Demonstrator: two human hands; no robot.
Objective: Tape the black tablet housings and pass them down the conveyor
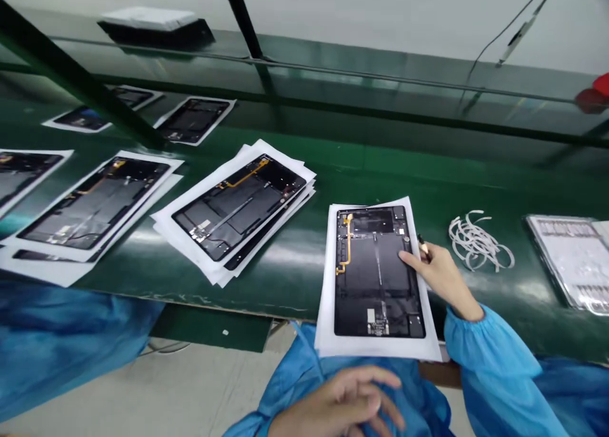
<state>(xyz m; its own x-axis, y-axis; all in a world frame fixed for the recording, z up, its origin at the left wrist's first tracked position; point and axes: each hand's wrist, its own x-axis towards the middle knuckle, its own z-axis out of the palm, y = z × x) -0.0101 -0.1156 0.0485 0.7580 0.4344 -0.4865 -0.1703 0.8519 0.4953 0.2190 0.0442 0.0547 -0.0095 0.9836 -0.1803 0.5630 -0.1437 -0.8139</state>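
Right up close, the left hand (pixel 337 405) hangs open above the blue gown sleeve (pixel 290 386), holding nothing. On the green workbench (pixel 285 266), a black tablet back panel (pixel 375 285) lies on white paper (pixel 327 310), its gold flex cable (pixel 348 247) showing. The right hand (pixel 442 275) rests on the panel's edge, beside a small dark item (pixel 423 247); whether it grips that, can't tell.
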